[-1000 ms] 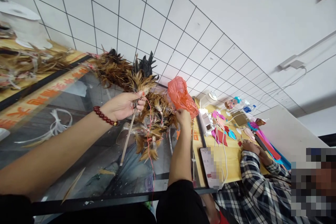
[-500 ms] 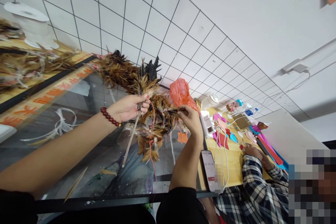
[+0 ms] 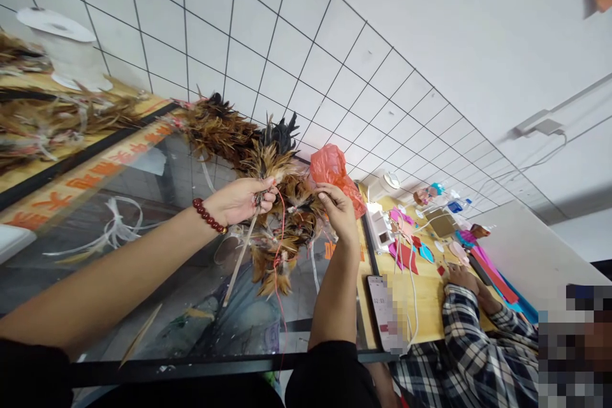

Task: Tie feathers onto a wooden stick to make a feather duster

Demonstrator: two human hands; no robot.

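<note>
My left hand, with a red bead bracelet on the wrist, is closed around a thin wooden stick topped with a tuft of brown and black feathers. A red thread hangs down from it. My right hand is pinched on the loose pile of brown feathers just right of the stick. Both hands hover over a glass table top.
A red plastic bag lies behind my right hand. More feathers and a white spool sit at the far left. A phone lies on the wooden table, where a person in a plaid sleeve works among coloured craft pieces.
My right hand drew back from the red bag and settled on the feather pile beside the stick. My left hand kept its hold on the stick.
</note>
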